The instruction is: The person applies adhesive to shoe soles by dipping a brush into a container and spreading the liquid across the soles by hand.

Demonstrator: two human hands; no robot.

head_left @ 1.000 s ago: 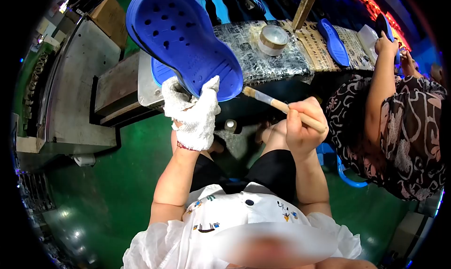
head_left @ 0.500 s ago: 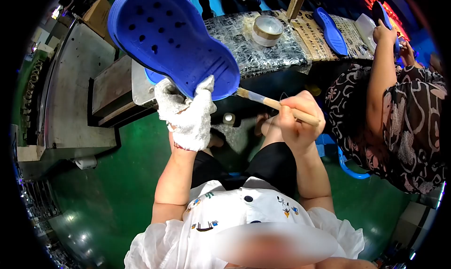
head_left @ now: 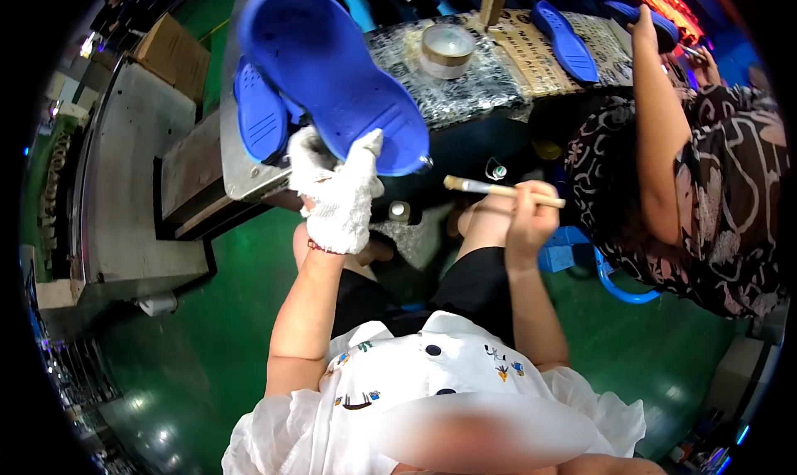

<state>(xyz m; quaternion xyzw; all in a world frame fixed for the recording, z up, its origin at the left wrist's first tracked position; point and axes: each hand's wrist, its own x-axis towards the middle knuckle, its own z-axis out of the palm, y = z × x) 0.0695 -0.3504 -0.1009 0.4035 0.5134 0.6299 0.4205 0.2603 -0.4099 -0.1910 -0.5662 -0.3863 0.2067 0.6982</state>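
Currently, gloved left hand: pinches the near end of a large blue sole, thumb on the inner face, fingers behind, probably so the hollow side faces the person.
Large blue sole: raised and tilted beyond the left hand, its broad end farthest away.
Bare right hand: closed around the handle of a brush, bristles pointing left toward the sole but apart from it; this grip seems meant to leave the bristles free.
Second sole: just beyond and left of the glove, apparently resting on a metal tabletop.
Wrapped bench: beyond both hands, bearing a round container or tape roll, presumably within easy reach, and a third sole.
Co-worker's hand: far beyond the right hand, holding a dark blue piece.
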